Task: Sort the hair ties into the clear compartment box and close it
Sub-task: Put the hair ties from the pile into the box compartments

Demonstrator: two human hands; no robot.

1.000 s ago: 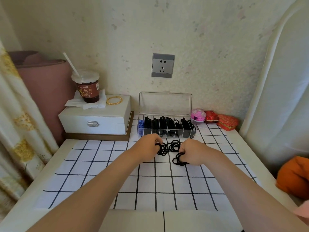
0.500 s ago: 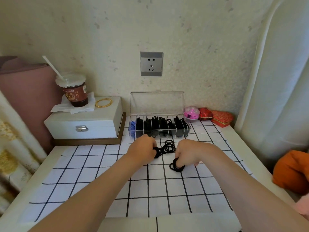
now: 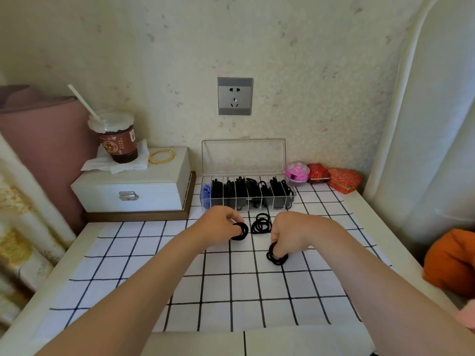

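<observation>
The clear compartment box [image 3: 246, 201] stands open near the wall, its lid [image 3: 243, 156] upright. Most compartments hold black hair ties; the leftmost holds blue ones. A small pile of loose black hair ties [image 3: 261, 223] lies on the checked cloth just in front of the box. My left hand [image 3: 218, 224] pinches a bundle of black hair ties [image 3: 241, 231] left of the pile. My right hand [image 3: 288, 235] grips another bunch of black hair ties [image 3: 276, 256] with curled fingers, right of the pile and nearer to me.
A white jewellery box [image 3: 133, 186] at the left carries a cup with a straw [image 3: 115, 136] and a gold bangle [image 3: 162, 156]. A pink ball [image 3: 297, 171] and red boxes [image 3: 334, 178] sit right of the clear box. An orange cushion [image 3: 449, 260] lies at the right edge.
My left hand has drawn its bundle of ties away from the pile, to the left. My right hand has pulled its bunch slightly nearer to me. The camera has tilted and shifted.
</observation>
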